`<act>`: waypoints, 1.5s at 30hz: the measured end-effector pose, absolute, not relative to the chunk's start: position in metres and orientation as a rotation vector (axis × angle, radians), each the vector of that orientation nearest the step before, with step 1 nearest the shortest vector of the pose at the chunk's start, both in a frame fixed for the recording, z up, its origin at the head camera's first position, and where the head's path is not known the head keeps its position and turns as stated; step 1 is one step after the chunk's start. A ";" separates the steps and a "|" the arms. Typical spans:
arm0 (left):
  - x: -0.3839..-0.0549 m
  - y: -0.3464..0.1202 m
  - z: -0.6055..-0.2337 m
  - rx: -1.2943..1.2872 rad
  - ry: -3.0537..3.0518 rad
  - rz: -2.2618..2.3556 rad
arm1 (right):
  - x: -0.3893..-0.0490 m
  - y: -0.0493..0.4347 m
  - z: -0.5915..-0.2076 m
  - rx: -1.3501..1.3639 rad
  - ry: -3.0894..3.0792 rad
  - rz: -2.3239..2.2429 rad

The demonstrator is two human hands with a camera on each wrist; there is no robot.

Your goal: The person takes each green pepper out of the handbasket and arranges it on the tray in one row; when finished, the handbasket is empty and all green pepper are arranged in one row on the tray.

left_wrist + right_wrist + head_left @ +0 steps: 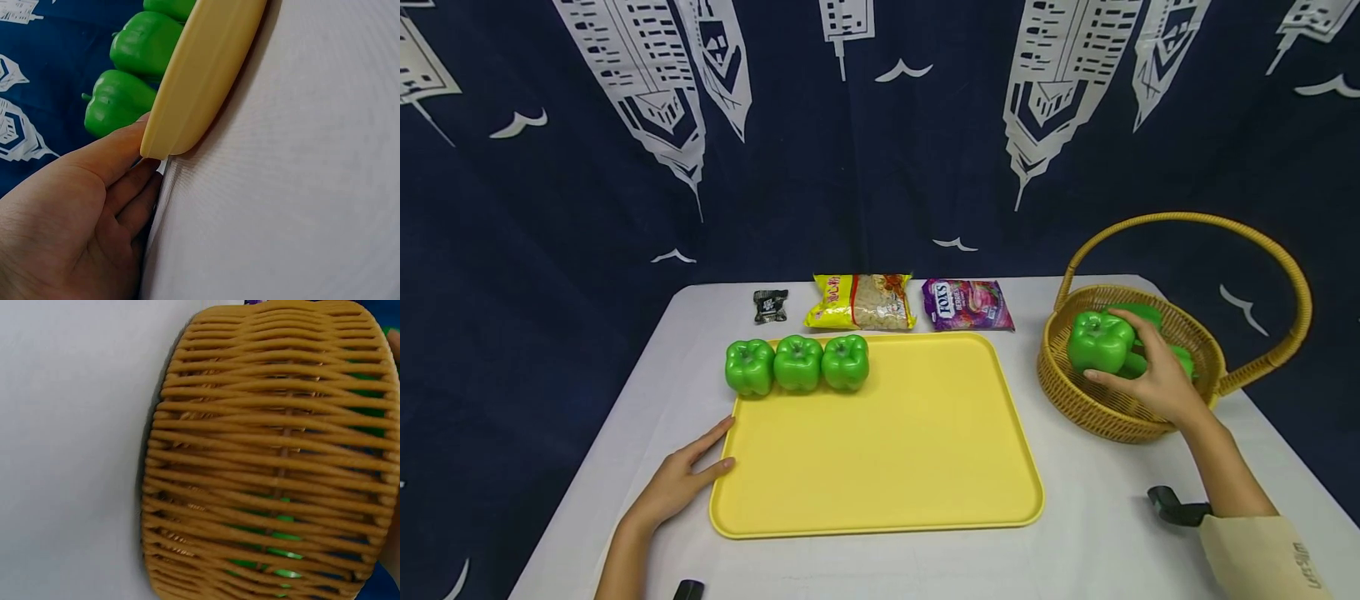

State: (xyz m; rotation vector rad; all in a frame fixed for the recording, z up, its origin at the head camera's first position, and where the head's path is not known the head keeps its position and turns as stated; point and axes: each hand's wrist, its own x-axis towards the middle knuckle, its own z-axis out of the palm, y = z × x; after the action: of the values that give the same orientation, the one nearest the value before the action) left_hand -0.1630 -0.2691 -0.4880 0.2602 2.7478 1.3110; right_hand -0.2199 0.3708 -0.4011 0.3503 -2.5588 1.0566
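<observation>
My right hand reaches into a round wicker basket on the right and grips a green bell pepper between thumb and fingers. More green peppers lie in the basket, partly hidden by that hand. On the left, my left hand touches the left edge of a yellow tray, its fingers extended against the rim. Three green bell peppers stand in a row along the tray's far left edge. In the right wrist view the basket's woven side hides most of the hand.
Behind the tray lie a small black packet, a yellow food bag and a purple Fox's candy bag. The basket's tall handle arches over to the right. A white cloth covers the table.
</observation>
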 end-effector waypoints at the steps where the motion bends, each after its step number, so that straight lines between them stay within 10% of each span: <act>1: -0.163 -0.269 -0.488 0.261 2.748 1.312 | -0.220 0.370 -0.400 0.363 -2.544 1.060; 45: -0.161 -0.270 -0.486 0.321 2.787 1.293 | -0.270 0.164 -0.420 0.896 -2.802 0.994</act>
State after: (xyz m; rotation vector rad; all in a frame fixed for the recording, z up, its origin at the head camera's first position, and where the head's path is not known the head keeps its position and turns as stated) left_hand -0.1612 -0.2695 -0.4857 0.3212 2.7867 1.2931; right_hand -0.2696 0.1643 -0.4202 0.8960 -2.8016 0.9941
